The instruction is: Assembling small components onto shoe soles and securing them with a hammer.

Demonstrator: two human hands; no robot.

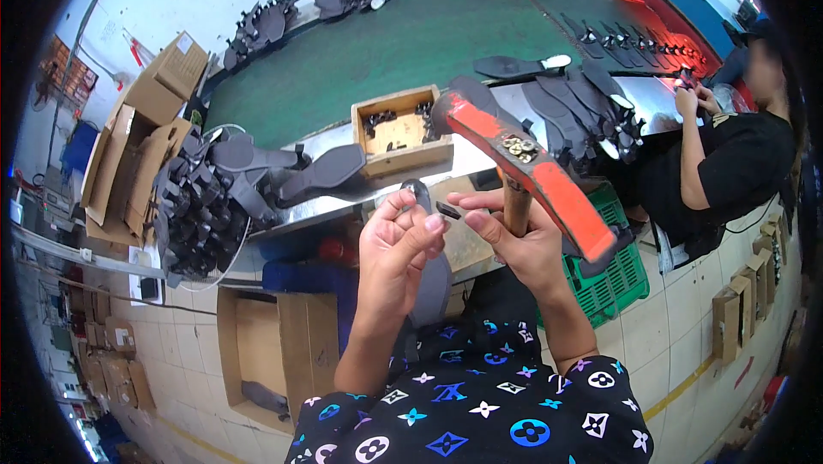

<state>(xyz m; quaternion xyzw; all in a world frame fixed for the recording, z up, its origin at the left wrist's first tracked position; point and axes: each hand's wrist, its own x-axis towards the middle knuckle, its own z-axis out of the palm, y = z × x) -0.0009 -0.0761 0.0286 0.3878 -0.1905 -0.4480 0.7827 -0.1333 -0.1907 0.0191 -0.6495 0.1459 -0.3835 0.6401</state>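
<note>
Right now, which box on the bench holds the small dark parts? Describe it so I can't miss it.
Start at the green conveyor belt. At its near edge, left of the red hammer head, sits a shallow open wooden tray. Unlike the cardboard cartons far left, it is small and divided.

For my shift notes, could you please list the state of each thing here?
Left hand: holding dark grey shoe sole.
Right hand: gripping red-headed wooden-handled hammer, pinching small dark piece.
Small wooden box: open.
Brown cardboard carton: open.
</note>
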